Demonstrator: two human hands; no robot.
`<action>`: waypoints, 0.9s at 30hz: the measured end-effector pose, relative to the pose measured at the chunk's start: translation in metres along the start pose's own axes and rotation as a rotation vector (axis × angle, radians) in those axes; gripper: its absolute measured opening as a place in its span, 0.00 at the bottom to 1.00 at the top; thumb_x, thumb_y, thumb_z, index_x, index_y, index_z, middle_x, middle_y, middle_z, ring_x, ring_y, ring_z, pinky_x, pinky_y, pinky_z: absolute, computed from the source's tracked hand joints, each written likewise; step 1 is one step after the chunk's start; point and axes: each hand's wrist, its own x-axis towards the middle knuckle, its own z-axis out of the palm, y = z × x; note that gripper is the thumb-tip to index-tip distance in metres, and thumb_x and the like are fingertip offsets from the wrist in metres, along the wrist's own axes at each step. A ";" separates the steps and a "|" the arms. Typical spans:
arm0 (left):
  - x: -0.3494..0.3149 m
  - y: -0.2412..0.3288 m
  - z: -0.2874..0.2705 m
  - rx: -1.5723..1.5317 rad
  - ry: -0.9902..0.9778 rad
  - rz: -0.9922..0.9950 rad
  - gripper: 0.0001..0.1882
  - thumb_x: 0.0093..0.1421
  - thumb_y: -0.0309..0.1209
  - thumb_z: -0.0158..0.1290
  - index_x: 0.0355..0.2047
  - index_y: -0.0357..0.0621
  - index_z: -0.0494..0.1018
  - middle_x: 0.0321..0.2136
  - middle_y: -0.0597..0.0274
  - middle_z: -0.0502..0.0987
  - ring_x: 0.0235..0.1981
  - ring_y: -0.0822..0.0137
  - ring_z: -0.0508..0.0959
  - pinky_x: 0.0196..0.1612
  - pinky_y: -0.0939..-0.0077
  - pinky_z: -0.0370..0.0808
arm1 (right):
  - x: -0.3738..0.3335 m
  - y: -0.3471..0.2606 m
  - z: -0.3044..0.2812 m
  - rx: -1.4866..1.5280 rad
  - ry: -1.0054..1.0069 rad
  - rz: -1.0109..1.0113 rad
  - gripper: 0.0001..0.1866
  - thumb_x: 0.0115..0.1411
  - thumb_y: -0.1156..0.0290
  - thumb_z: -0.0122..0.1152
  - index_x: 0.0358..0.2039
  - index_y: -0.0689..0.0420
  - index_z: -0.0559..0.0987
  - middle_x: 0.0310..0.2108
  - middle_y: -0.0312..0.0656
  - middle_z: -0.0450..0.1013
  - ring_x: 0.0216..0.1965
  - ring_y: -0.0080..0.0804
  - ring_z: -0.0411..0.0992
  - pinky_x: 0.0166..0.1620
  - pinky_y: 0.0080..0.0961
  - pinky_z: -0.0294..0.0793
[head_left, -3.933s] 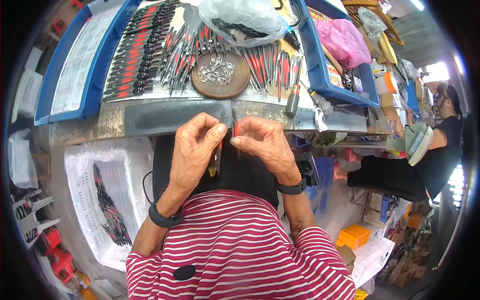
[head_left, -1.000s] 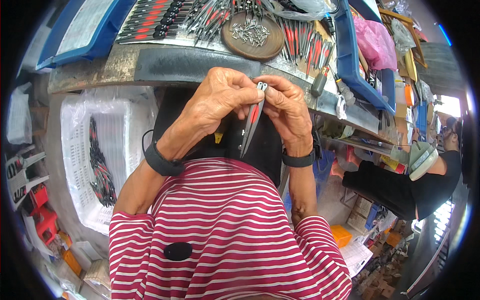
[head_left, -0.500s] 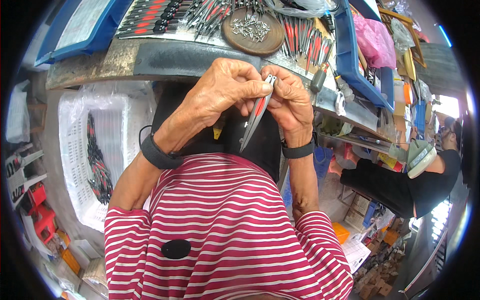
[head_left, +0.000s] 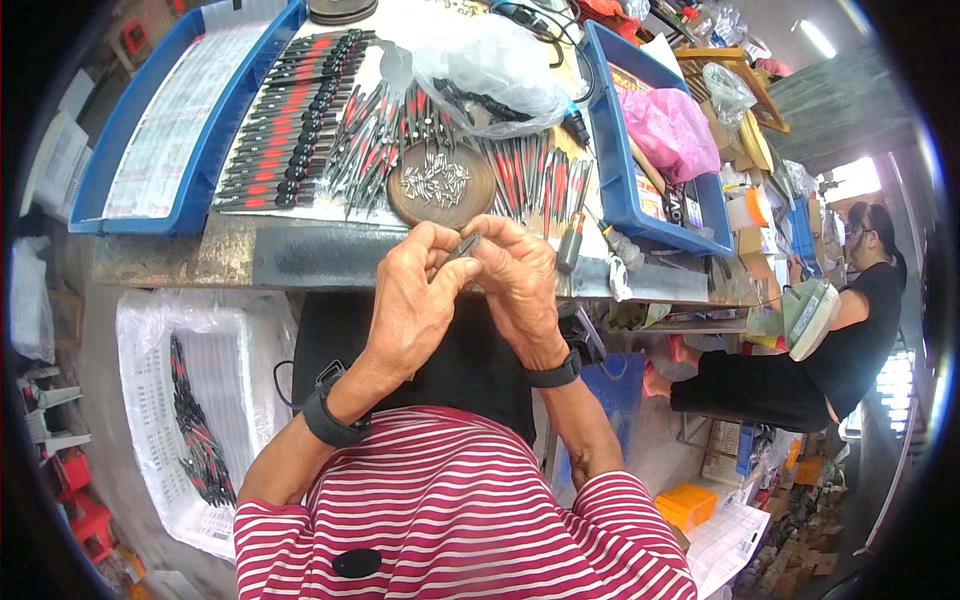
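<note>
Over the bench's front edge, my left hand and my right hand meet with fingertips pinched. Between them is a slim dark grey piece, with only its end showing; my fingers hide the rest. Just beyond stands a round brown wooden dish heaped with small silvery metal pins. Grey-and-red pointed pieces lie fanned out to its right, and a loose heap of similar pieces lies to its left. A dark-handled hand tool rests at the bench edge, right of my right hand.
Rows of black-and-red tools cover the bench's left part. Blue trays flank them: one with paper sheets, another with a pink bag. A clear plastic bag lies behind. A white basket stands below left; a person sits at right.
The view has tilted up, showing more bench. My hands have turned the piece, whose long pointed blades hung toward me before and are now hidden; they appear closer to the dish.
</note>
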 end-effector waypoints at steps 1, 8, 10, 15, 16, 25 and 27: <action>0.002 -0.001 0.000 0.061 0.017 0.055 0.07 0.55 0.23 0.53 0.32 0.33 0.69 0.20 0.58 0.74 0.21 0.72 0.74 0.24 0.77 0.69 | 0.001 -0.001 0.001 -0.006 -0.005 -0.004 0.11 0.57 0.74 0.60 0.39 0.64 0.74 0.26 0.31 0.71 0.23 0.12 0.65 0.26 0.07 0.61; 0.008 0.001 -0.004 0.680 0.083 0.440 0.07 0.56 0.25 0.50 0.34 0.37 0.66 0.26 0.45 0.75 0.28 0.45 0.76 0.29 0.57 0.69 | 0.008 -0.013 0.002 -0.112 -0.070 -0.029 0.10 0.55 0.72 0.62 0.37 0.61 0.75 0.21 0.26 0.68 0.18 0.09 0.57 0.20 0.08 0.52; 0.010 0.005 -0.006 0.687 0.062 0.410 0.07 0.55 0.25 0.50 0.34 0.37 0.65 0.26 0.45 0.75 0.27 0.44 0.76 0.28 0.56 0.69 | 0.011 -0.017 0.002 -0.227 -0.058 -0.040 0.09 0.55 0.73 0.62 0.36 0.61 0.75 0.21 0.27 0.68 0.18 0.09 0.57 0.20 0.08 0.52; 0.009 0.007 -0.005 0.778 0.070 0.446 0.08 0.54 0.23 0.50 0.33 0.37 0.65 0.26 0.46 0.74 0.26 0.45 0.75 0.27 0.56 0.69 | 0.015 -0.020 -0.001 -0.126 -0.107 0.013 0.08 0.54 0.75 0.62 0.34 0.63 0.75 0.21 0.31 0.70 0.17 0.11 0.58 0.19 0.10 0.53; 0.009 0.006 -0.006 0.812 0.062 0.473 0.08 0.53 0.23 0.51 0.33 0.37 0.65 0.26 0.47 0.74 0.26 0.46 0.75 0.27 0.57 0.69 | 0.016 -0.020 -0.001 -0.096 -0.124 0.028 0.08 0.54 0.76 0.61 0.34 0.64 0.75 0.22 0.32 0.70 0.17 0.11 0.59 0.19 0.10 0.54; 0.013 -0.001 -0.016 0.898 0.015 0.564 0.08 0.52 0.23 0.52 0.30 0.38 0.64 0.23 0.51 0.72 0.25 0.51 0.76 0.26 0.61 0.71 | 0.022 -0.026 -0.003 -0.196 -0.145 0.217 0.11 0.60 0.65 0.57 0.28 0.61 0.74 0.17 0.29 0.62 0.14 0.11 0.54 0.16 0.10 0.50; 0.012 -0.003 -0.016 0.922 0.011 0.563 0.08 0.52 0.24 0.53 0.30 0.39 0.63 0.23 0.52 0.72 0.24 0.52 0.76 0.26 0.62 0.71 | 0.022 -0.027 -0.003 -0.340 -0.113 0.225 0.13 0.60 0.63 0.57 0.25 0.59 0.73 0.16 0.28 0.61 0.14 0.11 0.53 0.16 0.11 0.48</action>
